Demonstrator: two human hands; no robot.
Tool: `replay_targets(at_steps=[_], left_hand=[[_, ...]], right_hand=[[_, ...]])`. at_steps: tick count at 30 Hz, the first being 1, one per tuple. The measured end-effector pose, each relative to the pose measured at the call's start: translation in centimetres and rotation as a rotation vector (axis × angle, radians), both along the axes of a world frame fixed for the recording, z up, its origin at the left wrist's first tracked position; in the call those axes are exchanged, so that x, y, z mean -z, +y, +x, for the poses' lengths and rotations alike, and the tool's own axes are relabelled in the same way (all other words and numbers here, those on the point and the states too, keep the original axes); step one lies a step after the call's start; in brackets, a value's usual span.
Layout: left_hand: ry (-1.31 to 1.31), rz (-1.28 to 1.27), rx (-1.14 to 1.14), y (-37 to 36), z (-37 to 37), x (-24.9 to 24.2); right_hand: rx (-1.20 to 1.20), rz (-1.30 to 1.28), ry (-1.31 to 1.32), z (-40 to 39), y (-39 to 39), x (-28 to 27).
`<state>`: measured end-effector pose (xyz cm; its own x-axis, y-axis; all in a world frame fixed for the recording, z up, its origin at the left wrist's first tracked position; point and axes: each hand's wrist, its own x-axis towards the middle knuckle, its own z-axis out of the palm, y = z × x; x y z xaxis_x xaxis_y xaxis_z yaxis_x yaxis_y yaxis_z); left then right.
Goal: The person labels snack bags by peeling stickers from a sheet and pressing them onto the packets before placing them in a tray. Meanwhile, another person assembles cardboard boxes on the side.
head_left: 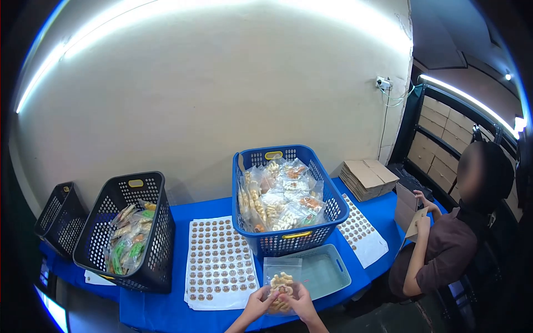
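Left hand [259,303] & right hand [302,303] grip clear snack bag [282,268] at its sides, nr pale tray [325,272]; from my end, I'd smooth rnd sticker [284,289] flat w/ light, even pressure, no crushing.

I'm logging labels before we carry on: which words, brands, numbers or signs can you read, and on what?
No text can be read in this view.
Round sticker on the held bag: too small and blurred.
Sheet of round stickers left of the blue basket: prints too small to read.
Sheet right of it: likewise too small.
Bags in the blue basket: no legible lettering.
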<state>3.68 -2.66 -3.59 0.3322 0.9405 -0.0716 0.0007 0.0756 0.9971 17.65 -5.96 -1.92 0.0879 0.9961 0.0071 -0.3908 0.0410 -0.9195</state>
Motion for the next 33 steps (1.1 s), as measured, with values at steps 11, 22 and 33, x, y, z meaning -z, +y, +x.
replay_targets(at_steps=[11,22,33], left_hand=[[0.051,0.167,-0.051,0.5,-0.7,-0.9],[0.058,0.036,0.233,0.3,0.1,0.3],[0.056,0.087,0.215,0.0,0.8,-0.5]], right_hand=[[-0.063,-0.039,-0.064,-0.2,-0.2,1.4],[0.149,-0.059,0.013,0.0,-0.4,1.1],[0.259,-0.066,0.076,0.6,-0.2,2.2]])
